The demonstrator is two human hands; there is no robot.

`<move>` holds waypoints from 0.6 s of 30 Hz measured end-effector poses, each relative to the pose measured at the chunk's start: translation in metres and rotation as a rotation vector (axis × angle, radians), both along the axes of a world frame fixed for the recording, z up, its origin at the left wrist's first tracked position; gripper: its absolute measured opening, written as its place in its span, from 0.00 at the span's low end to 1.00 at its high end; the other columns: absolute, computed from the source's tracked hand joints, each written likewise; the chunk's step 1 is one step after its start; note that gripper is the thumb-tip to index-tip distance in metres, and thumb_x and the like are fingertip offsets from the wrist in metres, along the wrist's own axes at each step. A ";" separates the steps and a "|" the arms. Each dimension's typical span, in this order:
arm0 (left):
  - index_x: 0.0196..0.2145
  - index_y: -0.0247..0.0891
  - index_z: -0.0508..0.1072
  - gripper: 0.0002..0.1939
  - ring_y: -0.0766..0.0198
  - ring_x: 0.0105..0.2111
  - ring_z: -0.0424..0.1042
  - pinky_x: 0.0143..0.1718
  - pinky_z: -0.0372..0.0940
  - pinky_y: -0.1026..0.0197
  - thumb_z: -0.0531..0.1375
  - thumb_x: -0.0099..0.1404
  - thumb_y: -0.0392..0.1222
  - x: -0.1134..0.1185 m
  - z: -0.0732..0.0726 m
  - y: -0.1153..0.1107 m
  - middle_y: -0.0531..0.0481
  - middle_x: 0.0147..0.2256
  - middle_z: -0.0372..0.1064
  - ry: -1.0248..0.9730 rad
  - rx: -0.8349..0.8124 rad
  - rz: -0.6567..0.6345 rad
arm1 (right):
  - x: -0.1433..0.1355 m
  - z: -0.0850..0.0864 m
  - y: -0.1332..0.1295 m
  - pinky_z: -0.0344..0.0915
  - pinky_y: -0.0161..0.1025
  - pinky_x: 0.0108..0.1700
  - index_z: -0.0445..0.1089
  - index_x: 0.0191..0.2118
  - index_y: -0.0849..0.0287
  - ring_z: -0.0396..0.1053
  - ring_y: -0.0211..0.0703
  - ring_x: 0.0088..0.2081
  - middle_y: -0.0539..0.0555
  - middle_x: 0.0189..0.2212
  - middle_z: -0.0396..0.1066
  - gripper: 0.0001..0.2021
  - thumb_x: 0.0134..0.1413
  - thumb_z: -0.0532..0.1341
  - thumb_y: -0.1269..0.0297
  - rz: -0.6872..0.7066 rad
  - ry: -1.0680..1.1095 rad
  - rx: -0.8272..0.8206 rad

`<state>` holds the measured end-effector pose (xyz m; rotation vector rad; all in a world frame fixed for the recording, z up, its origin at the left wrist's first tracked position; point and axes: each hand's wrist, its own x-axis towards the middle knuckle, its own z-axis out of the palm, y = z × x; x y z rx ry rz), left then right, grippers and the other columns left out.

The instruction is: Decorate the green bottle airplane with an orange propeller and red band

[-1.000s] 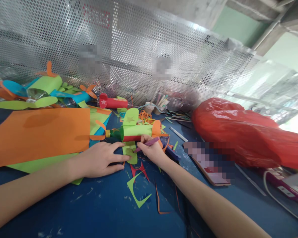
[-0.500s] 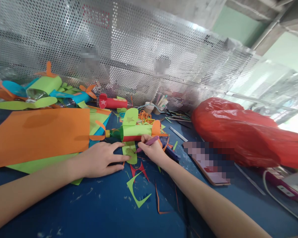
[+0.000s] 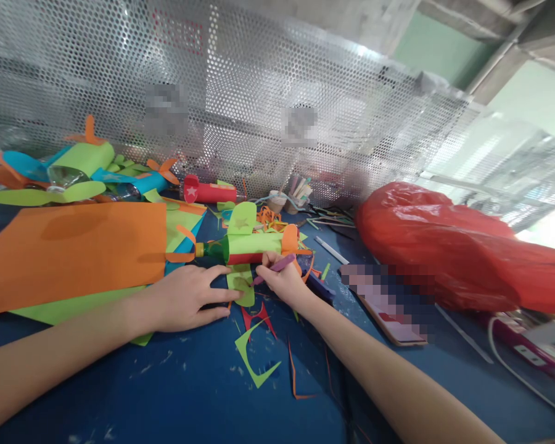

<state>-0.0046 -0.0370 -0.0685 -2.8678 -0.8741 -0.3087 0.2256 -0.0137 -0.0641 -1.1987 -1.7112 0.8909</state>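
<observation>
A green bottle plane (image 3: 254,244) lies on its side, wrapped in lime and red paper, with an orange propeller (image 3: 181,256) at its yellow cap and orange tail pieces. Its near lime wing (image 3: 241,295) rests flat on the table, and the far wing (image 3: 241,218) bears a star. My left hand (image 3: 192,299) lies with fingers apart, the fingertips on the near wing's left edge. Between the fingers of my right hand (image 3: 282,280) is a purple pen (image 3: 277,266), its tip at the near wing. Marks on that wing are too small to make out.
Orange sheets (image 3: 87,253) lie left, with more bottle planes (image 3: 83,160) behind. Paper scraps (image 3: 254,364) are scattered in front. A phone (image 3: 388,308), a big red plastic bag (image 3: 444,246) and a power strip (image 3: 527,351) sit right. Pen cups (image 3: 298,196) stand by the perforated metal screen (image 3: 259,92).
The pen's tip and my right hand have shifted very slightly at the near wing. My left hand keeps its place; the view has drifted a little.
</observation>
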 end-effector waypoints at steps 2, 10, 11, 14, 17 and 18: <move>0.57 0.58 0.68 0.21 0.50 0.39 0.74 0.38 0.69 0.46 0.45 0.72 0.55 0.000 0.000 0.000 0.40 0.56 0.63 -0.001 0.001 -0.002 | 0.000 0.000 0.000 0.50 0.33 0.21 0.53 0.19 0.54 0.50 0.33 0.18 0.41 0.14 0.51 0.10 0.42 0.57 0.66 -0.001 -0.013 0.000; 0.57 0.57 0.67 0.21 0.50 0.39 0.74 0.38 0.68 0.46 0.44 0.72 0.55 0.000 0.001 0.000 0.39 0.57 0.62 0.018 -0.015 -0.004 | 0.001 -0.002 0.003 0.48 0.32 0.21 0.53 0.17 0.55 0.49 0.32 0.18 0.42 0.14 0.50 0.12 0.40 0.58 0.68 -0.006 0.003 0.035; 0.57 0.57 0.68 0.21 0.49 0.39 0.74 0.38 0.68 0.46 0.44 0.72 0.55 0.000 0.001 0.000 0.39 0.56 0.62 0.011 -0.016 -0.004 | 0.000 -0.001 0.001 0.48 0.32 0.21 0.52 0.17 0.55 0.49 0.32 0.18 0.41 0.13 0.50 0.12 0.40 0.58 0.69 -0.006 0.010 0.038; 0.56 0.56 0.68 0.21 0.49 0.39 0.74 0.38 0.68 0.46 0.45 0.72 0.54 0.000 0.001 -0.001 0.40 0.56 0.63 -0.005 -0.023 -0.008 | -0.001 0.005 -0.006 0.51 0.32 0.21 0.54 0.20 0.55 0.52 0.32 0.16 0.41 0.12 0.54 0.13 0.47 0.59 0.65 -0.012 0.085 0.034; 0.56 0.53 0.68 0.21 0.49 0.39 0.75 0.38 0.69 0.45 0.45 0.72 0.54 0.001 0.003 -0.002 0.40 0.58 0.62 -0.004 -0.031 0.003 | -0.002 0.020 -0.014 0.59 0.33 0.25 0.58 0.27 0.55 0.62 0.35 0.20 0.44 0.16 0.65 0.12 0.57 0.57 0.57 -0.038 0.257 0.120; 0.55 0.52 0.69 0.21 0.49 0.39 0.75 0.38 0.69 0.45 0.45 0.72 0.54 0.001 0.003 -0.003 0.39 0.58 0.61 0.000 -0.031 0.013 | -0.002 0.026 -0.017 0.61 0.33 0.27 0.59 0.29 0.55 0.64 0.35 0.22 0.45 0.18 0.68 0.12 0.59 0.57 0.56 -0.060 0.304 0.161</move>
